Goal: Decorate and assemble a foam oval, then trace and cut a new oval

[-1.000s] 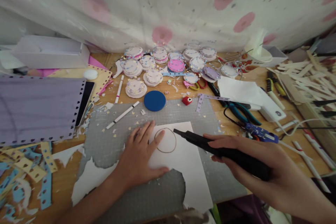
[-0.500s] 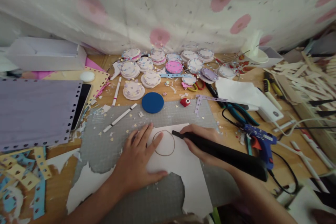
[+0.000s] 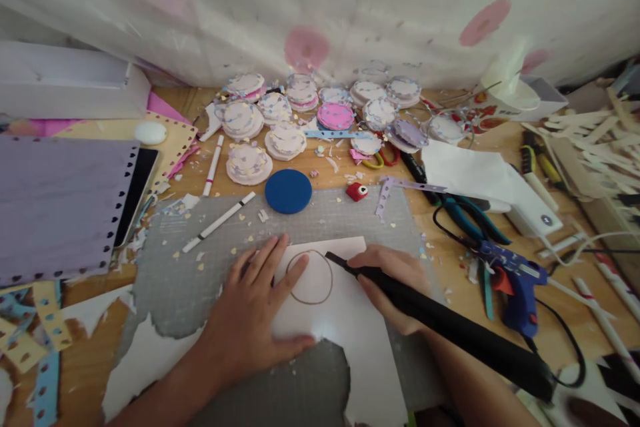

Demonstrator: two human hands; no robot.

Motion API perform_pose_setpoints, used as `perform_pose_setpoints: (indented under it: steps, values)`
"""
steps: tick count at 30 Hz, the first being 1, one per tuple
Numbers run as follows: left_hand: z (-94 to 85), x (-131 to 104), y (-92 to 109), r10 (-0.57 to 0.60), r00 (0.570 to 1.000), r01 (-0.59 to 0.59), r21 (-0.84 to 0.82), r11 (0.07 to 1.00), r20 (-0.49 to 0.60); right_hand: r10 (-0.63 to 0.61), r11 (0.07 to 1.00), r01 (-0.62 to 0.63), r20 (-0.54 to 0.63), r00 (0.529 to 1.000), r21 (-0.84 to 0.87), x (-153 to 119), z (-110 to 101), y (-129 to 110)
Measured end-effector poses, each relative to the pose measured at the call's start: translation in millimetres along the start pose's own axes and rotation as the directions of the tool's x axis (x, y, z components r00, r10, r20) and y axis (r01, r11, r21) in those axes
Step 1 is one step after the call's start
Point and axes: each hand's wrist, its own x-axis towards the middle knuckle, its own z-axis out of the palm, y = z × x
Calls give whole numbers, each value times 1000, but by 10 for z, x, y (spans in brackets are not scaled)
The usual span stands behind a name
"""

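My left hand (image 3: 260, 310) lies flat with fingers spread on a white sheet (image 3: 345, 320) with ragged cut edges. A thin brownish circle (image 3: 311, 303) shows on this sheet beside my index finger. My right hand (image 3: 395, 280) grips a long black pen-shaped tool (image 3: 450, 323), held slanted. Its narrow dark tip rests at or just over the circle's upper right edge; I cannot tell if it touches. Both hands are over a grey cutting mat (image 3: 280, 387). A blue disc (image 3: 289, 191) lies beyond the sheet, with a small red punch (image 3: 357, 191) to its right.
Several layered paper rounds (image 3: 249, 163) with small confetti stand along the back. A blue glue gun (image 3: 515, 280), teal-handled pliers (image 3: 475, 220) and wooden sticks (image 3: 595, 140) lie right. At left are a lilac sheet (image 3: 60, 207), a phone (image 3: 137, 197) and a white marker (image 3: 219, 222).
The view has shifted slightly. My right hand has turned the tool a little, its rear end now lower and farther right. The left hand stays flat on the sheet.
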Motion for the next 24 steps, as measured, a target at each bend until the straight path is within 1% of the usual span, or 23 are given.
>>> perform_pose_setpoints:
  steps: [2,6,10,13,15,19,22,24]
  values:
    - [-2,6,2,-1,1000,0,5,1000,8,13,1000,-13,30,999,7,-9,0,15]
    - [-4,6,7,-5,1000,5,15,1000,20,24,1000,-24,48,999,6,-23,14,27]
    - [-5,8,15,-10,1000,10,15,1000,24,-14,1000,14,26,1000,-15,-15,9,0]
    - [-4,15,18,-6,1000,5,14,1000,19,-13,999,14,19,1000,-29,-6,14,-4]
    - [-5,19,17,-4,1000,4,11,1000,16,-44,999,43,-7,999,-22,-4,38,26]
    - [-12,17,14,0,1000,0,4,1000,10,-176,984,178,-70,982,27,-4,114,125]
    - [-17,14,18,3,1000,-3,0,1000,2,-207,978,207,-42,977,12,-5,152,167]
    - [-20,14,24,4,1000,-4,-7,1000,5,-205,979,205,-15,979,-16,-13,165,176]
